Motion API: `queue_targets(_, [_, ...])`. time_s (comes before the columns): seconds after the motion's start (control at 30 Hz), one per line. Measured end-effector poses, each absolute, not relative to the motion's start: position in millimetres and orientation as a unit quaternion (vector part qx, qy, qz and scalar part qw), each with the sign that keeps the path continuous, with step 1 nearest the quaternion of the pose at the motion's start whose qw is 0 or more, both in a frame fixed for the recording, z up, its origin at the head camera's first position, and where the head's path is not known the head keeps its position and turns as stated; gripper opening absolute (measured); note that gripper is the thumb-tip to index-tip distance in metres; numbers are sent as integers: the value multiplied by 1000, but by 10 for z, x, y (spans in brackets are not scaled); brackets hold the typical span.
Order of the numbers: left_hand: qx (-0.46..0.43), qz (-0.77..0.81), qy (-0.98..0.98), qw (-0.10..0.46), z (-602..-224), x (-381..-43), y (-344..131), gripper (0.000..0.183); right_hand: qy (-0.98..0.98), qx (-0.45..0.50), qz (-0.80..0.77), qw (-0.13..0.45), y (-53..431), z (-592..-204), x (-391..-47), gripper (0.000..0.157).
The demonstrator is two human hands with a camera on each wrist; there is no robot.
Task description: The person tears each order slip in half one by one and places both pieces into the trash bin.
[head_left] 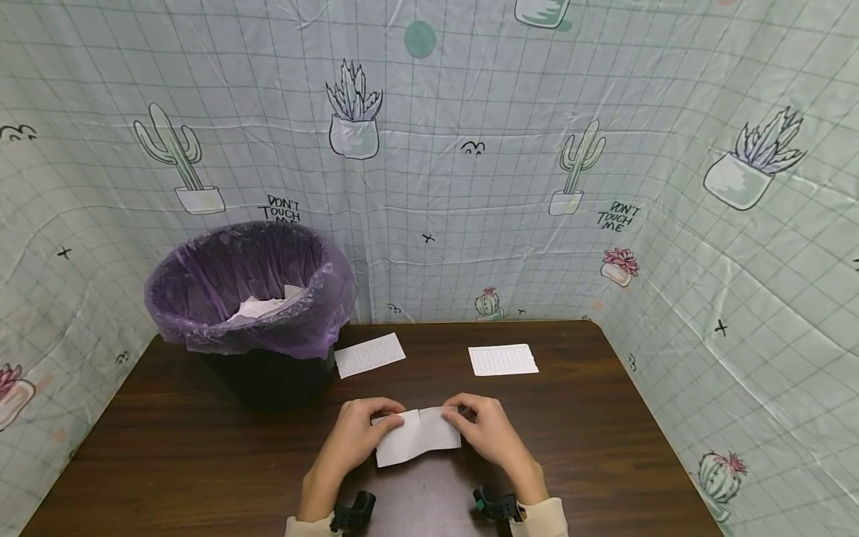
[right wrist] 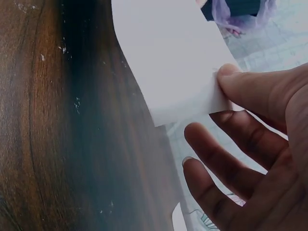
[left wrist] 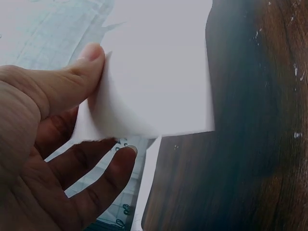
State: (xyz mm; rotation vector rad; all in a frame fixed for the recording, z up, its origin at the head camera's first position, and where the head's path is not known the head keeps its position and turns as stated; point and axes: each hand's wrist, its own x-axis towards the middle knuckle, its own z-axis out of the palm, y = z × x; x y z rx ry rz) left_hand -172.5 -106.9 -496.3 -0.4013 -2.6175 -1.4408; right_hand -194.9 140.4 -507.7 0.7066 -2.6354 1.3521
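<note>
Between both hands a white piece of paper (head_left: 419, 440) is held up over the near part of the table, with a short tear in its top edge near the middle. My left hand (head_left: 359, 432) pinches its left end between thumb and fingers; in the left wrist view the paper (left wrist: 159, 72) bends beside the thumb. At the right end, my right hand (head_left: 486, 429) pinches the paper (right wrist: 168, 62), its other fingers loosely bent below. Two lined paper pieces lie farther back: a left piece (head_left: 370, 355) beside the bin and a right piece (head_left: 503, 360).
A black bin (head_left: 268, 380) with a purple liner (head_left: 322, 298) stands at the table's back left, white paper scraps (head_left: 258, 306) inside. The dark wooden table (head_left: 590, 432) meets a cactus-print cloth (head_left: 429, 186) at the back and sides.
</note>
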Motion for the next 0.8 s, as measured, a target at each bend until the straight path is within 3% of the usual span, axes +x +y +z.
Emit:
queue_targets(0.33, [-113,-474,-871,66,-4949,-1720,-1087,5,-864,226,447,37,1420,-5085,-1963,7])
queue_targets(0.8, [-100,-494,-859,90,-4930,-1716,-1145,9,-853,223,466,74,1436,-5025,-1941,4])
